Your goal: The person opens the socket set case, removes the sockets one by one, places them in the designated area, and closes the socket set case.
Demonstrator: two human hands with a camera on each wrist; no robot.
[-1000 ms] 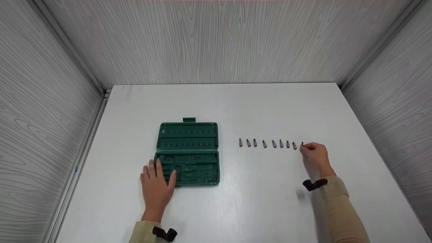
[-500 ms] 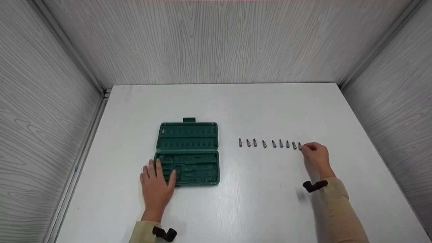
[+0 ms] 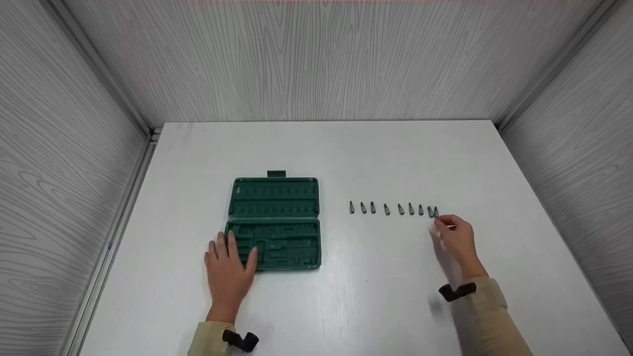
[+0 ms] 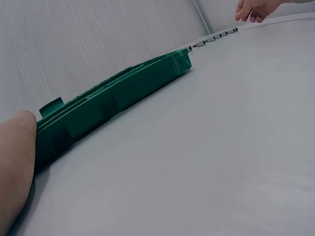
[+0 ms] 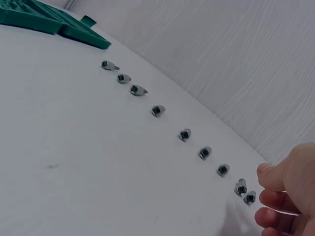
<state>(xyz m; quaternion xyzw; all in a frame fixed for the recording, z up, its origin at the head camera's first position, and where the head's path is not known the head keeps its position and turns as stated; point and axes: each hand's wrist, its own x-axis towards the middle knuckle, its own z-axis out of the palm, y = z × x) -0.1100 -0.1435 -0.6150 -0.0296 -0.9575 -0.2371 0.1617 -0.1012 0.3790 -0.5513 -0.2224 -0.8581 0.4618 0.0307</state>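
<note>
My left hand rests with straight, spread fingers on the left front part of an open green plastic case, its thumb by the front edge. To the right of the case lies a row of small metal bit sockets; their square drive holes show in the right wrist view. At the row's right end, the last bit socket lies close beside its neighbour. Just in front of it is my right hand, fingers loosely bent. In the right wrist view its thumb and fingertips are apart from that bit socket, with nothing visible between them.
The case's lid lies back, its latch tab pointing to the far side; moulded slots show in both halves. A white tabletop carries everything. Grey wood-grain panels stand behind it and on both sides.
The last bit socket has shifted slightly left, closer to its neighbour. My right hand has come away from it, moving a little towards the front. The left hand stays on the case.
</note>
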